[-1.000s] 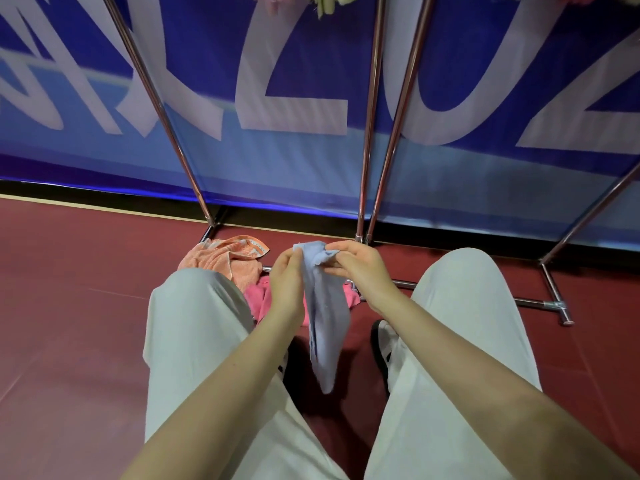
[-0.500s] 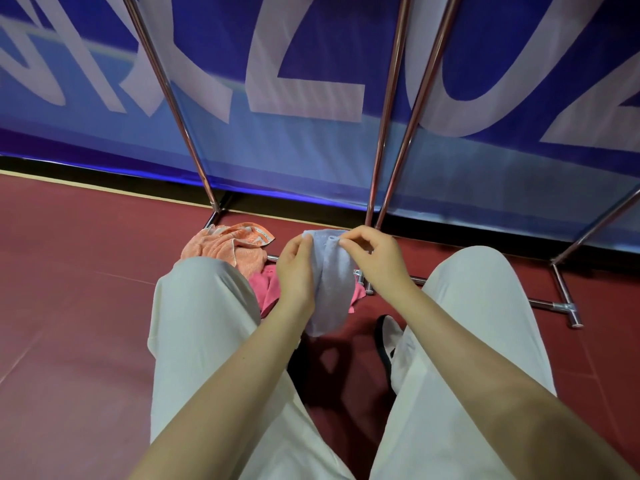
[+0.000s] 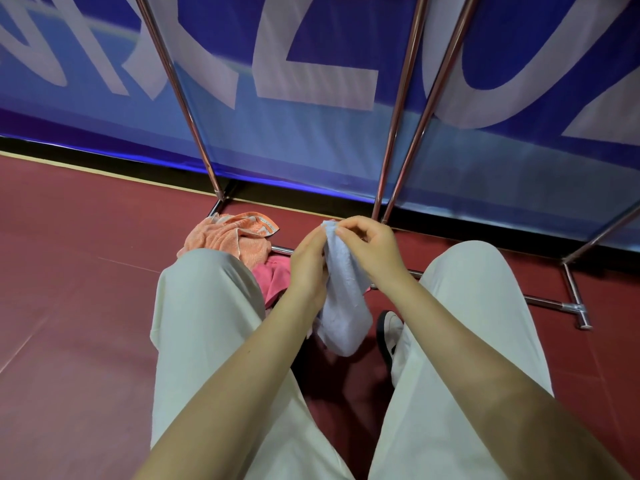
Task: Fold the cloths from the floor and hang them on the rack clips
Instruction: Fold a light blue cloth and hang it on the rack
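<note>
Blue cloth point(image 3: 341, 299), now doubled shorter than a second ago, hangs pinched at its top between left hand point(image 3: 309, 268) and right hand point(image 3: 372, 249); hanging comes next

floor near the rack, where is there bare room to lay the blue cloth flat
The widest bare floor lies left of the left knee. A smaller patch sits right of the right knee, bordered by the rack base bar. Between the knees it is crowded: orange cloth, pink cloth, a shoe.
</note>
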Available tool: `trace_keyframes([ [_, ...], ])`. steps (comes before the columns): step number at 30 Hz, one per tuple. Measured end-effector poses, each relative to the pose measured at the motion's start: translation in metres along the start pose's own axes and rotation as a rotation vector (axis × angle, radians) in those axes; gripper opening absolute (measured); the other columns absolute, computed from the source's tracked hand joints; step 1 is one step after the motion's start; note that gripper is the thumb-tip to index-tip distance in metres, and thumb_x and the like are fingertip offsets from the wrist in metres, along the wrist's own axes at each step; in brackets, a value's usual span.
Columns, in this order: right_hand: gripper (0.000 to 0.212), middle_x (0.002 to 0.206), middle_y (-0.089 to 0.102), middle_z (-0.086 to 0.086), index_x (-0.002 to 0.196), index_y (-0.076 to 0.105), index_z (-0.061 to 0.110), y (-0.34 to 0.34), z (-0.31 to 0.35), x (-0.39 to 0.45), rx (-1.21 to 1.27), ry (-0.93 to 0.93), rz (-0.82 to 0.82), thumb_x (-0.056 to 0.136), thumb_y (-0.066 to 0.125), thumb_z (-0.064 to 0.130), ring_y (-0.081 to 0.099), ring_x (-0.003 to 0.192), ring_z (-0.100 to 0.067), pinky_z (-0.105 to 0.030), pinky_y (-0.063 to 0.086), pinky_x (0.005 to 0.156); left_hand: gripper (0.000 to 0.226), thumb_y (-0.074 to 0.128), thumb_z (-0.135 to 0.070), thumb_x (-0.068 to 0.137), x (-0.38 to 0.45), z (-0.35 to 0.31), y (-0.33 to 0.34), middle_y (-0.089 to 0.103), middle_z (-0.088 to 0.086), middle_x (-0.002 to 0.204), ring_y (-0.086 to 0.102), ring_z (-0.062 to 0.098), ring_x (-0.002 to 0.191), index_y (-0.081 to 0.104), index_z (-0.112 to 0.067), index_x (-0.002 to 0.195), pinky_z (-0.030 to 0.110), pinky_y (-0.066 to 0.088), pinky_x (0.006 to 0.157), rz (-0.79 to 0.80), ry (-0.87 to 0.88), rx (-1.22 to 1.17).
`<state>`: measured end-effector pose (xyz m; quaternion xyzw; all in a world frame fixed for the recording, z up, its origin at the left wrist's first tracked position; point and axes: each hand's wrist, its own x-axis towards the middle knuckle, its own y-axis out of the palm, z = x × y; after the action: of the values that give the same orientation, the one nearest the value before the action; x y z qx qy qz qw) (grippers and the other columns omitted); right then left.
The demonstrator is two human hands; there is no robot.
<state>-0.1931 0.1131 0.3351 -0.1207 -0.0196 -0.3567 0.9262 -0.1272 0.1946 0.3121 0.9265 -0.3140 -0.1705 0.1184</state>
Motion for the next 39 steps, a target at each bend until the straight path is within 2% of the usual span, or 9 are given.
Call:
trace_keyframes([
  [10,0.006,0.079,0.064,0.008,0.086,0.067,0.008,0.004,-0.003,0.006,-0.039,0.001,-0.101,0.087,0.062,0.005,0.059,0.078,-0.006,-0.018,0.048,0.075,0.021,0.056,-0.023,0.093,0.0,-0.002,0.005,0.061,0.005,0.079,0.059,0.013,0.075,0.068,-0.009,0.084,0.023,0.048,0.066,-0.065,-0.074,-0.024],
  [14,0.004,0.078,0.062,0.006,0.083,0.062,0.006,0.003,-0.006,0.006,-0.036,0.049,-0.157,0.086,0.064,0.006,0.057,0.074,-0.005,-0.018,0.047,0.072,0.04,0.057,-0.035,0.088,-0.002,-0.003,0.007,0.061,0.013,0.091,0.059,0.019,0.088,0.067,0.0,0.103,0.032,0.047,0.079,-0.076,-0.074,-0.025],
  [19,0.005,0.08,0.065,0.003,0.085,0.065,0.004,-0.004,-0.005,0.006,0.058,0.127,-0.143,0.088,0.063,0.006,0.06,0.074,-0.001,-0.012,0.047,0.07,0.024,0.056,-0.029,0.094,-0.003,0.003,0.005,0.071,0.011,0.107,0.064,0.027,0.108,0.072,-0.014,0.104,0.04,0.05,0.096,-0.008,0.075,0.134],
  [21,0.007,0.079,0.064,0.005,0.085,0.065,0.007,-0.004,-0.003,0.005,0.062,0.118,-0.097,0.09,0.06,0.006,0.059,0.073,0.004,-0.01,0.045,0.07,0.025,0.058,-0.032,0.09,-0.002,0.001,0.003,0.071,0.014,0.106,0.065,0.026,0.101,0.072,-0.015,0.1,0.045,0.049,0.096,-0.066,0.081,0.131],
  [24,0.008,0.079,0.062,0.009,0.09,0.064,0.007,-0.007,-0.001,0.003,0.022,0.069,0.004,0.092,0.057,0.005,0.056,0.07,0.01,-0.007,0.043,0.069,0.023,0.054,-0.026,0.096,0.001,-0.005,-0.002,0.07,0.008,0.095,0.061,0.013,0.088,0.07,-0.01,0.1,0.036,0.05,0.085,-0.125,0.128,0.201],
  [28,0.001,0.082,0.063,0.009,0.088,0.061,0.022,-0.017,-0.013,0.001,-0.371,0.0,0.198,0.088,0.061,0.023,0.058,0.076,-0.008,-0.025,0.048,0.072,0.024,0.05,-0.027,0.098,0.008,-0.016,-0.017,0.063,0.0,0.087,0.055,0.009,0.083,0.067,-0.009,0.097,0.024,0.044,0.074,-0.191,0.198,0.238],
  [31,0.014,0.068,0.054,0.007,0.078,0.051,0.028,-0.023,-0.022,0.0,-0.703,-0.039,0.292,0.09,0.058,0.031,0.048,0.066,-0.015,-0.03,0.037,0.062,0.024,0.046,-0.026,0.1,0.014,-0.021,-0.026,0.06,-0.007,0.088,0.052,0.002,0.08,0.063,-0.01,0.101,0.019,0.04,0.072,-0.281,0.252,0.372],
  [35,0.013,0.08,0.065,0.007,0.086,0.064,0.021,-0.028,-0.012,-0.003,-0.63,-0.167,0.108,0.09,0.058,0.031,0.056,0.078,-0.018,-0.033,0.045,0.072,0.016,0.038,-0.018,0.103,0.014,-0.021,-0.027,0.055,-0.013,0.084,0.052,-0.003,0.076,0.053,-0.014,0.102,0.008,0.036,0.069,-0.308,0.438,0.616],
  [39,0.022,0.08,0.071,0.003,0.083,0.07,0.011,-0.035,0.001,-0.007,-0.636,-0.505,-0.138,0.086,0.059,0.031,0.05,0.081,-0.012,-0.024,0.038,0.079,0.016,0.035,-0.017,0.103,0.016,-0.021,-0.029,0.055,-0.008,0.086,0.05,0.006,0.075,0.051,-0.015,0.102,0.023,0.038,0.07,-0.248,0.599,0.744],
])
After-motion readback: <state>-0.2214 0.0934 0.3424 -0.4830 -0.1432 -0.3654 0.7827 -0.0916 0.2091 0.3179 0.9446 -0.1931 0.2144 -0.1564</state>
